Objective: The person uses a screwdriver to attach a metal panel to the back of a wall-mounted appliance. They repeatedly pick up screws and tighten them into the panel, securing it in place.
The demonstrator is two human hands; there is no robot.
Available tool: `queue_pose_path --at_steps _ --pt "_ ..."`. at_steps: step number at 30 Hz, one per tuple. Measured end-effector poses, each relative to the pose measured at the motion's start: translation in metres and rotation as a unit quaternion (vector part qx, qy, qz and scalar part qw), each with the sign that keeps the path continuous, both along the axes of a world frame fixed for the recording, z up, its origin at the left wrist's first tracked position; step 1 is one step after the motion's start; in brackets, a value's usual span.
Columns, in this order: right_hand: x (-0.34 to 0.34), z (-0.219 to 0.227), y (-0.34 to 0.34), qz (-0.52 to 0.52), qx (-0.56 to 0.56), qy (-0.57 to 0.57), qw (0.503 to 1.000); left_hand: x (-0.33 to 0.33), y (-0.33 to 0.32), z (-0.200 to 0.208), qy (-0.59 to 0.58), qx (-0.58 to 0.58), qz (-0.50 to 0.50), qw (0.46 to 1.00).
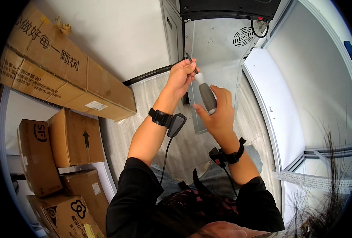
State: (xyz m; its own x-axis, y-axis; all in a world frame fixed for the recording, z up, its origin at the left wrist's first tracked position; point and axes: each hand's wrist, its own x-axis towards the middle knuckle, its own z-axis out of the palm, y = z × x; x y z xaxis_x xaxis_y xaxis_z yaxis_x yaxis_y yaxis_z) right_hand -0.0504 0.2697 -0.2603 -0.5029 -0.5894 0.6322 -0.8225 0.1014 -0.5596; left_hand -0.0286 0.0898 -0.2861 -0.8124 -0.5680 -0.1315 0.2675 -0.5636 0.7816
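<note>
Looking down, we see our right hand (219,113) wrapped around the grey handle of a screwdriver (206,94), fingers closed on the grip, with the tool angled up and to the left toward the open metal cabinet (217,47) in front of us. Our left hand (180,76) is raised just above it, fingertips pinched narrow around the dark shaft near the tool's tip, close to the cabinet's front edge; what sits at the very tip is too small to tell. Both wrists carry black straps, each with a small black device and a cable trailing down toward our dark sleeves. Inside the cabinet, a round vent grille (243,36) shows on the back wall, and a black cable (259,31) loops below the dark unit on top. A white panel (277,103) leans to the right. To the left, cardboard boxes (70,139) are stacked near a long carton (65,75) against the wall.
</note>
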Motion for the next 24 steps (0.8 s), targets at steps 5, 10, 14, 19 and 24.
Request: queue_pose_path --at_steps 5,10,14,19,24 --pt "-0.005 -0.012 0.000 0.026 -0.061 0.036 0.997 -0.003 0.000 -0.003 -0.001 0.002 0.000 1.000" --pt "-0.006 -0.018 0.000 -0.017 -0.037 -0.088 0.995 -0.006 0.000 0.000 -0.005 -0.017 -0.012 1.000" --pt "-0.017 -0.017 0.003 -0.039 -0.013 -0.086 0.996 -0.006 0.002 0.008 -0.002 -0.016 0.005 1.000" --pt "-0.013 -0.009 0.005 0.039 0.008 -0.013 0.999 -0.007 -0.009 -0.002 -0.008 -0.028 0.007 1.000" --pt "-0.010 -0.007 0.009 0.041 0.054 -0.155 0.986 -0.010 -0.011 -0.003 -0.003 -0.032 0.010 0.999"
